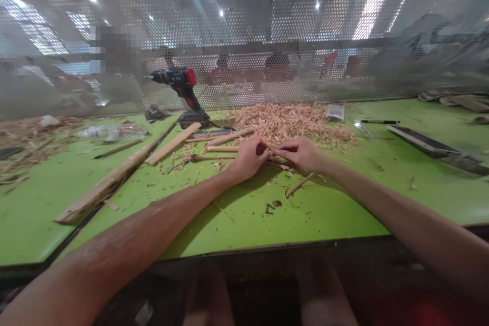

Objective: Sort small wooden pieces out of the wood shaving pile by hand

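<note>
- The green table [244, 224] spreads under both forearms; keeping the wrists low over it would likely steady such fine fingertip work.
- The pile of wood shavings [282, 119] lies just beyond the hands, best left clear of the fingers.
- The left hand [250, 159] and right hand [303, 155] nearly meet, fingers drawn narrow; I cannot tell whether either grips anything. A light, even pinch seems wise.
- The thin sticks [280, 164] lie right below and between the fingertips.
- One loose stick [299, 185] rests nearer the body, below the right hand.
</note>
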Available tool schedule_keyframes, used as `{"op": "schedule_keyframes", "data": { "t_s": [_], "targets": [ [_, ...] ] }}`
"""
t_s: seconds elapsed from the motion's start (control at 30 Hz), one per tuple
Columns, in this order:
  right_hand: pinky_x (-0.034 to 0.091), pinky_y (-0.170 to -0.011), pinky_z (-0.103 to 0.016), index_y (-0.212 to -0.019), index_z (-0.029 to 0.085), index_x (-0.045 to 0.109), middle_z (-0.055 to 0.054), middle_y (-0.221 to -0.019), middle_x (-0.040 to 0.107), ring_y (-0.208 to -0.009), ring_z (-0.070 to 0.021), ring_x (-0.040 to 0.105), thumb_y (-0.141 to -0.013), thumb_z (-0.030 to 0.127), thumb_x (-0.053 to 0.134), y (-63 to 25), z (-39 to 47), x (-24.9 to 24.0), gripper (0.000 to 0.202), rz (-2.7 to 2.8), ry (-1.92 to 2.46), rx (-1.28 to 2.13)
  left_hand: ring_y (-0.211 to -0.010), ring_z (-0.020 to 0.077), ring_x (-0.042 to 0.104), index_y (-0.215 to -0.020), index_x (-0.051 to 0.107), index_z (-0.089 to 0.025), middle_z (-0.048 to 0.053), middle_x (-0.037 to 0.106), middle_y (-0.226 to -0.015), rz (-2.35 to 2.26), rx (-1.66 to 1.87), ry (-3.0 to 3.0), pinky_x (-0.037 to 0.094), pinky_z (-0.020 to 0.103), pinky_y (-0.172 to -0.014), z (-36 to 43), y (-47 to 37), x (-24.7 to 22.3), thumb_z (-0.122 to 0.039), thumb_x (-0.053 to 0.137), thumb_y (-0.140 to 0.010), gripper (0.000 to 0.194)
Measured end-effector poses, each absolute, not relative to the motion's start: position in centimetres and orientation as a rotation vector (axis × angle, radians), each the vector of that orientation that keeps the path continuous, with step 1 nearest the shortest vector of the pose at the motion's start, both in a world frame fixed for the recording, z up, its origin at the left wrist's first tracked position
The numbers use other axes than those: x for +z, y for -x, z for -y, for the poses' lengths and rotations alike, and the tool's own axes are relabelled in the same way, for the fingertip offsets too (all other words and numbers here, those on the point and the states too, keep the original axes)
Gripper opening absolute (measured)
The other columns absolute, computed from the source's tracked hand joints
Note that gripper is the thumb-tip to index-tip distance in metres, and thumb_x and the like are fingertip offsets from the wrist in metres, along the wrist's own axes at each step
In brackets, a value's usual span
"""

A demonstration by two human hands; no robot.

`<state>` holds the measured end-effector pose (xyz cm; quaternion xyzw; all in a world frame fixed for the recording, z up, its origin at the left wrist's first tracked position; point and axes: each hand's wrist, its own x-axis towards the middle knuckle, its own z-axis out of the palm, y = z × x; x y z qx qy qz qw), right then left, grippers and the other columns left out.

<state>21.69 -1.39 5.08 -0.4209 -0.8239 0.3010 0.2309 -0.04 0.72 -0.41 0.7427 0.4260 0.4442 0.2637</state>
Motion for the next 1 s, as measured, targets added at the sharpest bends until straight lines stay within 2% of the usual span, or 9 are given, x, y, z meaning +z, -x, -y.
{"op": "schedule_keyframes", "data": {
  "t_s": [0.17,0.4,0.53,0.7,0.83,1.0],
  "targets": [
    [0.042,-0.063,-0.039,-0.091,0.021,0.090,-0.015,-0.085,0.079,-0.065,-0.0198,0.055,-0.109,0.072,0.064,-21.5,1.6,5.3,0.060,2.256,1.166,0.791,-0.068,0.0149,0.058,-0.082,0.063,-0.020,-0.001,0.068,-0.073,-1.204,1.196,-2.046,0.044,0.026,-0.064,-0.5,-0.1,-0.1,-0.013,0.072,-0.093,0.015],
    [0.043,-0.059,-0.042,-0.089,0.028,0.091,-0.015,-0.088,0.082,-0.062,-0.0211,0.055,-0.105,0.080,0.065,-21.7,1.2,4.9,0.061,2.266,1.140,0.844,-0.067,0.0152,0.060,-0.080,0.063,-0.020,-0.001,0.067,-0.071,-1.204,1.214,-2.042,0.046,0.026,-0.064,-0.5,-0.1,-0.1,-0.015,0.073,-0.093,0.017],
    [0.042,-0.060,-0.041,-0.100,0.025,0.093,-0.015,-0.087,0.080,-0.062,-0.0198,0.054,-0.106,0.079,0.063,-22.1,1.0,4.9,0.062,2.240,1.210,0.845,-0.063,0.0141,0.062,-0.084,0.061,-0.021,-0.002,0.066,-0.069,-1.161,1.241,-1.952,0.047,0.025,-0.061,-0.5,0.0,-0.1,-0.013,0.069,-0.095,0.014],
    [0.034,-0.058,-0.038,-0.118,0.021,0.092,-0.013,-0.086,0.079,-0.058,-0.0153,0.045,-0.108,0.075,0.063,-22.5,0.8,5.0,0.063,2.211,1.264,0.801,-0.061,0.0130,0.067,-0.099,0.067,-0.019,0.001,0.074,-0.083,-1.072,1.233,-1.879,0.052,0.024,-0.059,-0.3,-0.3,0.2,-0.013,0.067,-0.096,0.006],
    [0.033,-0.057,-0.036,-0.117,0.018,0.092,-0.013,-0.083,0.078,-0.058,-0.0156,0.045,-0.106,0.081,0.060,-22.7,0.6,4.9,0.071,2.218,1.258,0.794,-0.060,0.0132,0.067,-0.100,0.071,-0.019,0.003,0.077,-0.087,-0.997,1.184,-1.902,0.052,0.024,-0.056,-0.2,-0.3,0.2,-0.021,0.069,-0.098,0.003],
    [0.034,-0.059,-0.037,-0.115,0.018,0.092,-0.014,-0.082,0.077,-0.061,-0.0177,0.049,-0.107,0.075,0.062,-22.6,0.4,4.7,0.065,2.238,1.246,0.747,-0.063,0.0138,0.064,-0.089,0.069,-0.019,0.000,0.072,-0.075,-1.017,1.204,-1.947,0.051,0.024,-0.061,-0.5,-0.2,0.0,-0.015,0.070,-0.094,0.006]
  ]
}}
